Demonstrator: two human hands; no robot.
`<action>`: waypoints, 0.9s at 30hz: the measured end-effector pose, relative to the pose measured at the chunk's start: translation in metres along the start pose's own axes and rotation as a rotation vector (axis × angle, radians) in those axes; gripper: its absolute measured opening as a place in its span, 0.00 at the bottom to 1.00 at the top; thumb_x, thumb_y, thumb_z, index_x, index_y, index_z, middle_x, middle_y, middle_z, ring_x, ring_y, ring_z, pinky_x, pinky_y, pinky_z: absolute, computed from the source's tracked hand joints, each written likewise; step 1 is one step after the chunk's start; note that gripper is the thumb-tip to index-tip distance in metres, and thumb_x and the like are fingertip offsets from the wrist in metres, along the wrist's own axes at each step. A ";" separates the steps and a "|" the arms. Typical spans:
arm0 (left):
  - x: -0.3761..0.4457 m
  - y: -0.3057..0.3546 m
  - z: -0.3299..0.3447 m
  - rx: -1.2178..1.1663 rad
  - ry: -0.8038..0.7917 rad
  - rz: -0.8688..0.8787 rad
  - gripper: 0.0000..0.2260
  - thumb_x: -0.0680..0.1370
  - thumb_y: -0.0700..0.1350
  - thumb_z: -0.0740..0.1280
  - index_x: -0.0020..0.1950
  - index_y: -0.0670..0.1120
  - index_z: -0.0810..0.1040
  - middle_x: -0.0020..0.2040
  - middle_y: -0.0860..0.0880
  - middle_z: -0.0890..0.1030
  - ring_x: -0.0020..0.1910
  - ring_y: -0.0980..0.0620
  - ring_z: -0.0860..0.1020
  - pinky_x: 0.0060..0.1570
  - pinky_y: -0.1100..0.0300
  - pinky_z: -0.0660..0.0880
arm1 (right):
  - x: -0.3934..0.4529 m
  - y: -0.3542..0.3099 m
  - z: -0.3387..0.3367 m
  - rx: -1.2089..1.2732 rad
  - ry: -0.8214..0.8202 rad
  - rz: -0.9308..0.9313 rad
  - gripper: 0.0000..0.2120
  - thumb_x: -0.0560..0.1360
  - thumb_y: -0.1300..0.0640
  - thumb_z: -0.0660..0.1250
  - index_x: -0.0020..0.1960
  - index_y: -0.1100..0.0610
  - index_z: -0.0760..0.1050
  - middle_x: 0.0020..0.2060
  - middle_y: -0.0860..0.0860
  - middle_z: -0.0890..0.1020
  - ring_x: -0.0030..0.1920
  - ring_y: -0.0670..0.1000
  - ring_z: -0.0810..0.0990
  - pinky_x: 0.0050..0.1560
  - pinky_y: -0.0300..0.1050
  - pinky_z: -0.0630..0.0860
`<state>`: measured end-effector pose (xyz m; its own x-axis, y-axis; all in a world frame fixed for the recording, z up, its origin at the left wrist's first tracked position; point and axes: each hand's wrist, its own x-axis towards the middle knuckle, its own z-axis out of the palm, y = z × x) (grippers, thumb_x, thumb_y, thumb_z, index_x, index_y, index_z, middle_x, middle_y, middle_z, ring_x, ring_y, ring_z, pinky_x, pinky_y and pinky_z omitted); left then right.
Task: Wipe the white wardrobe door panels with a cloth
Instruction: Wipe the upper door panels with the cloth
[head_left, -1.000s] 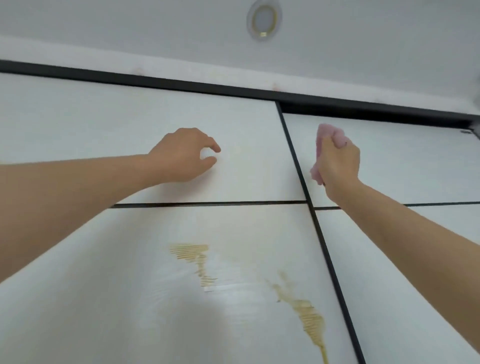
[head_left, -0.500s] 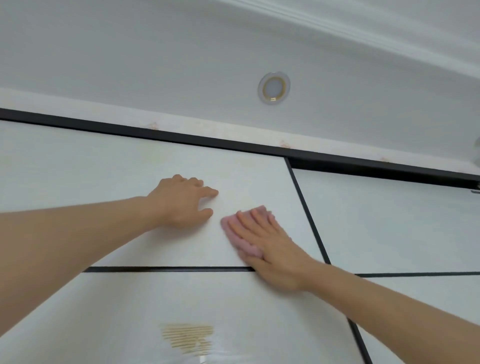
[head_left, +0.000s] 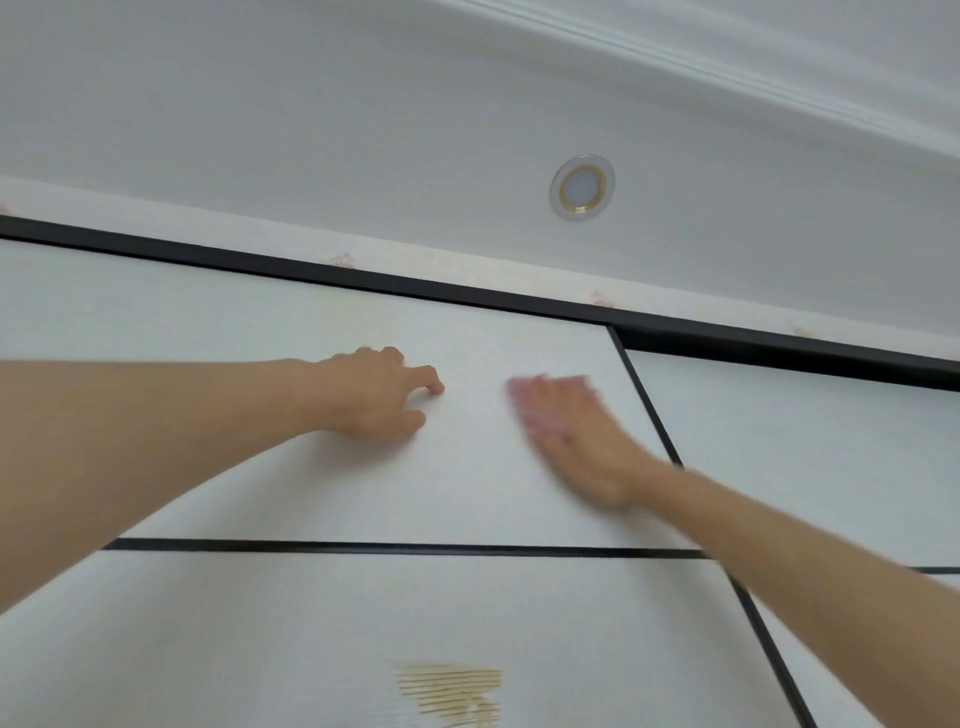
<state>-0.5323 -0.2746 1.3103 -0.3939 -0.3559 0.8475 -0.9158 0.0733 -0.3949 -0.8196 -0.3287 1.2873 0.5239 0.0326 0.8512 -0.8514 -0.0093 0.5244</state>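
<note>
White wardrobe door panels (head_left: 467, 483) fill the lower part of the view, split by thin black strips, with a black top rail (head_left: 415, 286) running along their upper edge. Above the rail sits a pale ceiling holding one round recessed light (head_left: 582, 187) with a gold ring.

On the upper panel, the right hand (head_left: 571, 431) lies flat with its fingers stretched out straight, pressing a pink cloth (head_left: 519, 387) against the white surface. Only a thin pink edge of the cloth shows, peeking out past the fingertips and along the hand's left side; the rest is hidden under the palm. The hand and cloth are blurred, so finer detail of the fingers cannot be made out. Just to the right of this hand runs the black vertical strip (head_left: 644, 400) between the two doors, near the wrist but apart from the fingers.

To the left of the cloth, with a gap of bare panel between, the left hand (head_left: 379, 395) rests on the same upper panel. It holds nothing: its index finger points toward the cloth and touches the surface, the thumb lies below it, and the other fingers are loosely bent.

Well below both hands, under the horizontal black strip (head_left: 389, 546), a yellowish-brown streaked stain (head_left: 449, 691) marks the lower panel.
</note>
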 end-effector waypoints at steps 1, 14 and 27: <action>0.000 -0.001 0.001 0.004 0.002 -0.004 0.22 0.83 0.58 0.56 0.77 0.62 0.57 0.76 0.45 0.62 0.73 0.41 0.63 0.70 0.43 0.66 | 0.010 0.032 -0.001 -0.005 0.021 0.235 0.26 0.79 0.43 0.39 0.70 0.50 0.61 0.59 0.51 0.70 0.65 0.62 0.71 0.68 0.58 0.62; 0.002 -0.002 0.001 0.126 0.036 -0.027 0.22 0.83 0.53 0.52 0.77 0.49 0.59 0.71 0.45 0.66 0.68 0.42 0.67 0.66 0.45 0.69 | -0.002 -0.043 -0.020 0.009 -0.091 -0.315 0.27 0.82 0.52 0.45 0.81 0.55 0.52 0.70 0.50 0.64 0.69 0.56 0.62 0.73 0.54 0.56; 0.005 -0.016 0.006 0.129 0.028 0.011 0.21 0.85 0.50 0.50 0.78 0.50 0.59 0.72 0.47 0.67 0.68 0.42 0.68 0.69 0.47 0.66 | 0.082 -0.047 0.005 0.105 0.006 -0.143 0.19 0.83 0.47 0.42 0.70 0.48 0.61 0.57 0.44 0.66 0.59 0.54 0.64 0.62 0.54 0.61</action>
<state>-0.5188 -0.2832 1.3192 -0.4078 -0.3299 0.8514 -0.8943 -0.0439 -0.4454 -0.7369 -0.3304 1.3325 0.6393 0.0473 0.7675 -0.7605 -0.1083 0.6402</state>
